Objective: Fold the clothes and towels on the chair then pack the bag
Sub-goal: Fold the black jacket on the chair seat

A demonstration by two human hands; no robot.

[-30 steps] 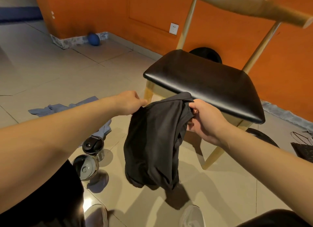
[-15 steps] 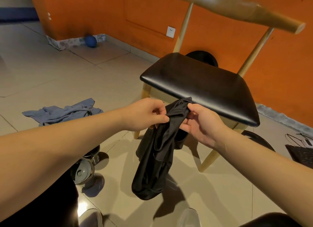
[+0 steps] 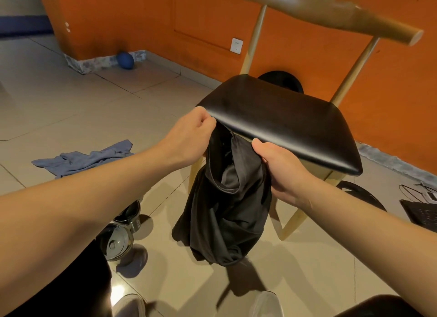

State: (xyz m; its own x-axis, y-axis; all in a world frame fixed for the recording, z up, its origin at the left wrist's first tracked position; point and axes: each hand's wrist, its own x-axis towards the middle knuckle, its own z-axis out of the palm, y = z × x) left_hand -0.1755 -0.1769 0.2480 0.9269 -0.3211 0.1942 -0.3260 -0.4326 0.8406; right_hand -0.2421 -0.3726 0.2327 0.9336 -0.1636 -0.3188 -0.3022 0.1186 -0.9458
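Note:
A black garment point(image 3: 224, 210) hangs bunched in the air in front of the chair's seat edge. My left hand point(image 3: 191, 134) grips its top left edge at the seat's front corner. My right hand point(image 3: 276, 165) grips its top right edge just below the seat front. The wooden chair point(image 3: 295, 118) has a bare black padded seat. A crumpled blue-grey cloth point(image 3: 85, 158) lies on the tiled floor to the left. A black bag point(image 3: 418, 210) shows at the right edge, partly cut off.
Two metal pots point(image 3: 120, 234) stand on the floor under my left forearm. A blue ball point(image 3: 126, 60) sits by the orange wall. A dark round object point(image 3: 281, 80) lies behind the chair, another point(image 3: 361, 193) right of its front leg. My shoes point(image 3: 264, 305) show below.
My hands came together and then spread apart again, holding the garment's top edge. The garment rose closer to the chair seat's front edge.

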